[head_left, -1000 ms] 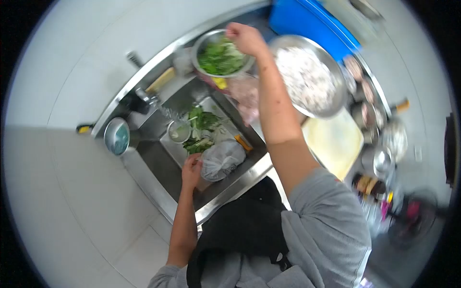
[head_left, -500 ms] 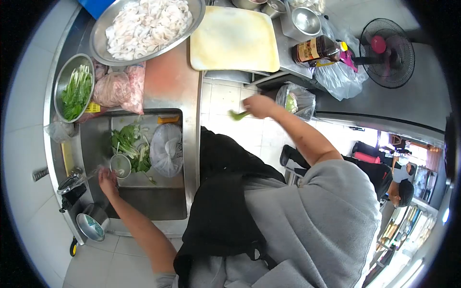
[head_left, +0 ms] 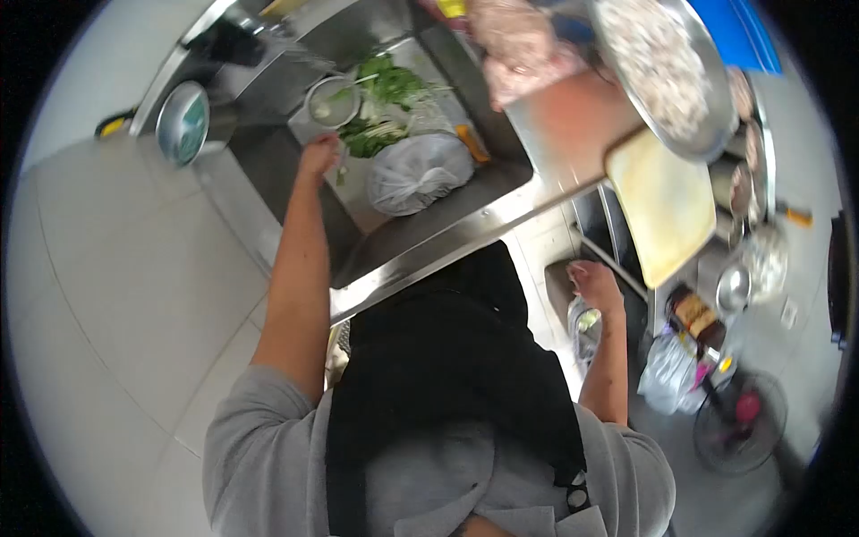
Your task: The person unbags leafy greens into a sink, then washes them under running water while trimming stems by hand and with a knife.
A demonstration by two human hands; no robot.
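Observation:
My left hand (head_left: 319, 155) is inside the metal sink (head_left: 313, 221), just below a small round strainer (head_left: 333, 101). Its fingers are blurred, so whether they hold anything cannot be made out. Leafy greens with pale stems (head_left: 391, 83) lie in the sink beside the strainer, and a knotted translucent plastic bag (head_left: 420, 173) rests next to them. Away from the sink, my right hand (head_left: 597, 285) hangs over a lined waste bin (head_left: 583, 333) with pale green scraps inside. Its fingers are loosely spread, and no stalk shows in them.
A big metal bowl of pale sliced meat or seafood (head_left: 667, 76) stands on the counter near bagged meat (head_left: 514, 40). A stained cutting board (head_left: 667, 210) is at the counter's end. A dark sauce bottle (head_left: 696, 315) and a fan (head_left: 743, 421) are to the right.
The camera view has turned. My right hand has moved over the waste bin, and the green stalk it held no longer shows. My left hand stays in the sink near the strainer.

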